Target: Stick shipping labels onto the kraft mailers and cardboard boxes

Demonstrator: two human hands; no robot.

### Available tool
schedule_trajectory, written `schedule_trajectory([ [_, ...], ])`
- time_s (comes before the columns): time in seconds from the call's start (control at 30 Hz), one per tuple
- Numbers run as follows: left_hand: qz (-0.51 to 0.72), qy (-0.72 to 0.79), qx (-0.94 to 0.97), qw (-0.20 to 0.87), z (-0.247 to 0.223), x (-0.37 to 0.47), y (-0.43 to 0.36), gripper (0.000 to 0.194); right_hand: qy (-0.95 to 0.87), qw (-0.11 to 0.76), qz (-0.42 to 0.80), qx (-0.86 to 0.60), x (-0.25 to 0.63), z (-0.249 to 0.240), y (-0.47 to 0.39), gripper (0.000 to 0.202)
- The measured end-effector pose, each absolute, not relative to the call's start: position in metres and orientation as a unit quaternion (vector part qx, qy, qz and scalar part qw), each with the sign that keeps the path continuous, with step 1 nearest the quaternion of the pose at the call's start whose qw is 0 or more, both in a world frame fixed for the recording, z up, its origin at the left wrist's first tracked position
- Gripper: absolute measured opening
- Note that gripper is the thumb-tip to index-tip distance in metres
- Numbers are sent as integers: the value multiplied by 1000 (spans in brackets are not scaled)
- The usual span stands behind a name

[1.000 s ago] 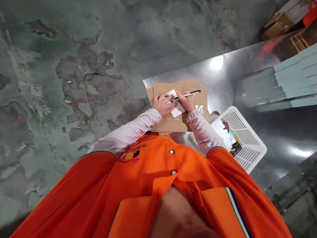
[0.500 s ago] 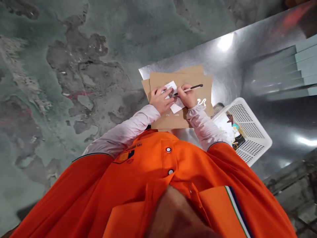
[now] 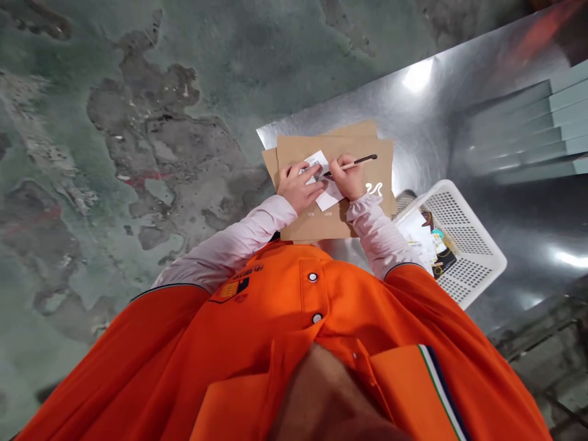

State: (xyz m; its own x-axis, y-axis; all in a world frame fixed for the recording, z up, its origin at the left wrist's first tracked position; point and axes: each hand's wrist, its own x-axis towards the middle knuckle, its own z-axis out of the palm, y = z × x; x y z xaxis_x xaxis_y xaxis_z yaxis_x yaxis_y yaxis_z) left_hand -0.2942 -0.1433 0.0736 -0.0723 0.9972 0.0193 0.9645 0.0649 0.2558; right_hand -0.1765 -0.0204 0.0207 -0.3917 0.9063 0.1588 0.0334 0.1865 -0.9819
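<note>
The head view looks down past an orange collared shirt (image 3: 285, 331) (two snap buttons show on its placket, and a small chest badge whose writing is too blurred to read) onto one worn, blotched green floor (image 3: 114, 122) and one shiny metal table (image 3: 459, 122) that runs across the upper right. At the far right of the table lies a stack of pale blue-green boards (image 3: 551, 122), about five edges showing. Near the table's front edge stands one white perforated plastic basket (image 3: 463, 245), holding white papers and a small dark packet whose print cannot be read. Just left of the basket, at the table's corner, lies a pile of brown cardboard envelopes (image 3: 376, 153), at least three by their offset edges; the top one bears a white squiggle logo near its right side and a line of tiny print, unreadable. On the top envelope rests one white label (image 3: 321, 164) with a barcode on it. The left hand (image 3: 297, 184), its pale pink sleeve angled in from below, lies palm down with its fingers pressed flat on the label, gripping nothing. The right hand (image 3: 349, 179) is curled, its fingers closed around one slim pen (image 3: 356, 163), whose tip touches the label between the two hands while its dark end points right.
</note>
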Motion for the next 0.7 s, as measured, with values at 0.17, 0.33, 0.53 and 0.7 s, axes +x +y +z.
schedule_trajectory([
  [0.17, 109, 724, 675, 89, 74, -294, -144, 25, -662, 418, 515, -350, -176, 19, -19, 52],
  [0.33, 105, 723, 677, 87, 75, -294, -144, 25, -664, 420, 509, -352, -177, 16, -18, 49],
  [0.53, 95, 721, 682, 75, 74, -295, -145, 26, -659, 419, 519, -349, -176, 17, -19, 48],
  [0.7, 102, 724, 679, 74, 73, -295, -144, 26, -664, 396, 534, -343, -175, 15, -18, 50],
])
